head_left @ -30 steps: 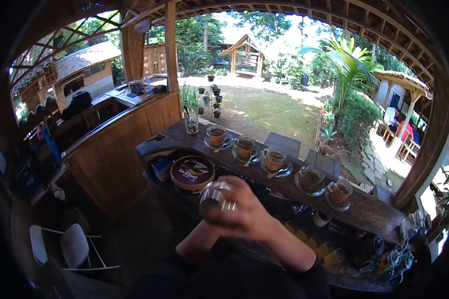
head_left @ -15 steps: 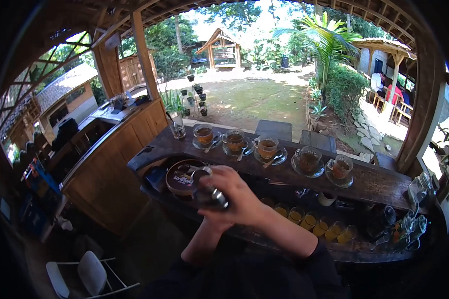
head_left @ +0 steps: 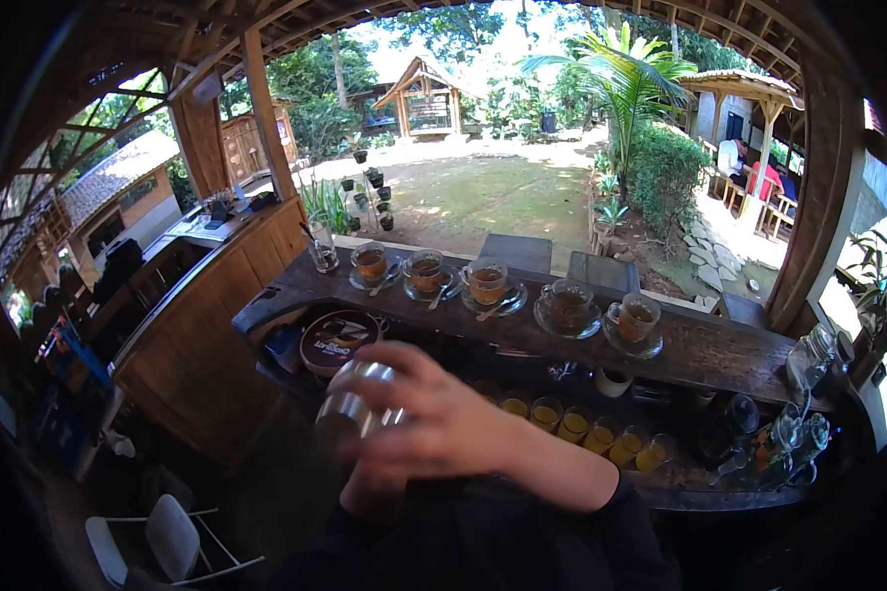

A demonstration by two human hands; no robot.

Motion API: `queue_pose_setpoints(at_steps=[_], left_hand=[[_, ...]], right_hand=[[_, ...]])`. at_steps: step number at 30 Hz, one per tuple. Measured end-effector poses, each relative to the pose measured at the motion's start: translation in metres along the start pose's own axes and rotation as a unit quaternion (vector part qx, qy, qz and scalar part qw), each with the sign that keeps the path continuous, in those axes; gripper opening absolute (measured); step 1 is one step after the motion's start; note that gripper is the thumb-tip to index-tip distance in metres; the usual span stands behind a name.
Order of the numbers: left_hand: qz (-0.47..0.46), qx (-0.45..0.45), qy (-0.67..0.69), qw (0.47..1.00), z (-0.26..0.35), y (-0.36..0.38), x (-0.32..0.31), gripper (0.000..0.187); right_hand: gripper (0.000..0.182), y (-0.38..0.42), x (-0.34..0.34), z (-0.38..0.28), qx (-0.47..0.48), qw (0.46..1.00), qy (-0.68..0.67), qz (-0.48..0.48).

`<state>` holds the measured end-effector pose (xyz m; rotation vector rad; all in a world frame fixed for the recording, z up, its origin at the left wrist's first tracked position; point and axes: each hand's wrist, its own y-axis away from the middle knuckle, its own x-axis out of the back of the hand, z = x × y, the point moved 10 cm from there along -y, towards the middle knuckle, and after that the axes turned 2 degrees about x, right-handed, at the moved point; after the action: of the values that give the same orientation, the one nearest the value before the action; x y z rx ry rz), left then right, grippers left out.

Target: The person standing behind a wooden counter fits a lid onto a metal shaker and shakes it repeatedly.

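Note:
My right hand is wrapped round a shiny metal container, tilted and blurred by motion. Below it, my left hand is mostly covered by the right one, so its fingers are hidden. Just beyond the container, a round brown tin with lettering on its lid sits on the lower shelf. Glass cups of amber drink on saucers, among them one cup near the middle, stand in a row along the dark wooden counter.
Several glasses of yellow drink line the lower shelf. Glass jars stand at the counter's right end, and an empty-looking glass at its left. A white chair is at lower left. People sit under the far shelter.
The metal container and my right hand have moved left and slightly down, with the container turned to another angle. The whole view has shifted a little, so the counter appears further left.

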<state>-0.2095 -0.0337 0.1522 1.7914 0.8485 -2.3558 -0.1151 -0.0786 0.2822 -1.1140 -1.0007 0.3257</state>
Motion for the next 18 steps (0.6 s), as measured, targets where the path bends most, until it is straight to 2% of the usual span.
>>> queue_pose_setpoints(at_steps=[1, 2, 3, 5, 6, 7, 8, 9, 10, 12, 13, 14, 15, 16, 17, 18], left_hand=[[-0.068, -0.035, -0.079, 0.994, 0.004, 0.001, -0.029, 0.040], [-0.112, 0.157, -0.070, 0.979, -0.002, -0.008, -0.012, 0.041], [-0.190, 0.115, -0.112, 0.969, -0.005, -0.004, -0.037, 0.041], [-0.189, 0.146, -0.129, 0.963, -0.031, -0.006, -0.039, 0.036], [-0.061, 0.174, -0.077, 0.980, -0.045, -0.010, -0.003, 0.034], [-0.058, 0.174, -0.078, 0.980, -0.065, -0.006, 0.023, 0.034], [0.043, 0.126, -0.021, 0.991, -0.080, -0.003, 0.074, 0.034], [0.142, 0.072, 0.037, 0.986, -0.089, 0.004, 0.091, 0.033], [0.144, 0.064, 0.036, 0.987, -0.091, 0.008, 0.086, 0.033], [0.033, 0.076, -0.020, 0.996, -0.094, 0.002, 0.033, 0.036], [-0.015, 0.080, -0.044, 0.996, -0.099, 0.003, 0.001, 0.037], [-0.064, 0.087, -0.070, 0.992, -0.105, 0.004, -0.029, 0.039], [-0.117, 0.098, -0.099, 0.983, -0.111, 0.003, -0.053, 0.041], [-0.209, 0.084, -0.129, 0.966, -0.114, 0.007, -0.079, 0.040], [-0.253, 0.094, -0.144, 0.952, -0.125, 0.011, -0.092, 0.040], [-0.208, 0.124, -0.113, 0.964, -0.136, 0.009, -0.080, 0.040]], right_hand=[[0.038, -0.005, 0.001, -0.040, 0.099, 0.995, 0.015, -0.016], [0.034, -0.010, 0.006, -0.073, 0.139, 0.990, 0.008, -0.021], [0.031, -0.007, 0.005, -0.092, 0.123, 0.991, -0.006, -0.051], [0.037, 0.002, 0.031, -0.095, 0.143, 0.989, -0.036, -0.024], [0.041, 0.013, 0.038, -0.073, 0.090, 0.996, -0.020, 0.004], [0.045, 0.030, 0.045, -0.045, 0.037, 0.999, -0.003, 0.032], [0.054, 0.049, 0.057, -0.004, -0.097, 0.993, -0.029, 0.062], [0.064, 0.062, 0.069, 0.023, -0.228, 0.968, -0.056, 0.089], [0.064, 0.064, 0.074, 0.014, -0.225, 0.968, -0.064, 0.087], [0.060, 0.053, 0.089, -0.018, -0.186, 0.980, -0.020, 0.067], [0.056, 0.036, 0.084, -0.059, -0.057, 0.998, 0.003, 0.002], [0.052, 0.027, 0.086, -0.105, 0.079, 0.996, 0.032, -0.021], [0.050, 0.023, 0.091, -0.140, 0.119, 0.993, 0.002, -0.008], [0.050, 0.027, 0.095, -0.168, 0.165, 0.986, -0.007, -0.021], [0.050, 0.032, 0.101, -0.172, 0.166, 0.986, -0.010, -0.019], [0.050, 0.040, 0.109, -0.171, 0.161, 0.987, -0.008, -0.010]])
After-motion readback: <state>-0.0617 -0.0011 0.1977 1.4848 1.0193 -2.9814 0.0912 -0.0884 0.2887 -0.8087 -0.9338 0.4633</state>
